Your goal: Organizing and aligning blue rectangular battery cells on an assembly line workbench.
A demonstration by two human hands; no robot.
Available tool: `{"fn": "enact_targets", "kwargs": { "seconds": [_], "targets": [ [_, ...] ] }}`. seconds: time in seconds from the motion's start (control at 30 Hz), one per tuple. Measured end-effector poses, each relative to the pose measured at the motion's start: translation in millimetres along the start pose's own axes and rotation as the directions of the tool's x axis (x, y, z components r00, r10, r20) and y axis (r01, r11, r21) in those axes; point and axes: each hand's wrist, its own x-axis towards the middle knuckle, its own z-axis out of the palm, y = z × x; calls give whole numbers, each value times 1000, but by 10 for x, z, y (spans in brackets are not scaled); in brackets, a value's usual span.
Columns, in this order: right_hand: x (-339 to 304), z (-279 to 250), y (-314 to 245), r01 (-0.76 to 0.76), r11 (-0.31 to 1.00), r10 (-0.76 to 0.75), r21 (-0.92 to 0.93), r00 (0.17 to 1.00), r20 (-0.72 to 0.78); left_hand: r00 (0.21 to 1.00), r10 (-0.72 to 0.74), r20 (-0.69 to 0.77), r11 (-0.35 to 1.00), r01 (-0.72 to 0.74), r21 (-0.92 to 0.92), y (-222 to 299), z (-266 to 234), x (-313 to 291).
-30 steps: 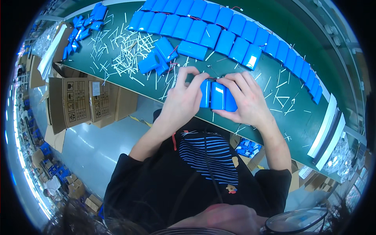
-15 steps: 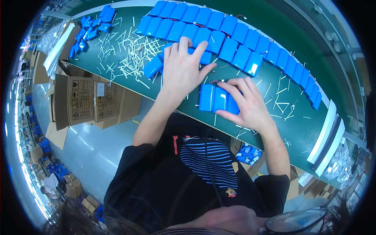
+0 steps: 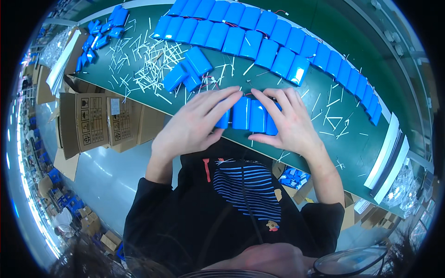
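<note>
Head view shows left hand at the left end of a short row of blue packs, near the front edge of the green bench. Its thumb and fingers seem to pinch a single blue pack, just beside the row; the palm covers much of it, so I cannot tell how firmly. Right hand spreads thumb and forefinger over the row, from near side to far side. For careful handling, I think, the right hand should be steady, pack sides parallel, and red wire free from any squeezing.
</note>
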Motion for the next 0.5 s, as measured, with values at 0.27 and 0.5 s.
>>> {"fn": "enact_targets", "kwargs": {
  "seconds": [0.27, 0.5],
  "targets": [
    [-14, 39, -38, 25, 991, -28, -134, 999, -18, 997, 56, -62, 989, -46, 140, 19, 427, 135],
    [-47, -229, -10, 73, 989, -72, -131, 997, 14, 973, 210, -92, 954, -183, 239, -103, 318, 332]
  ]
}}
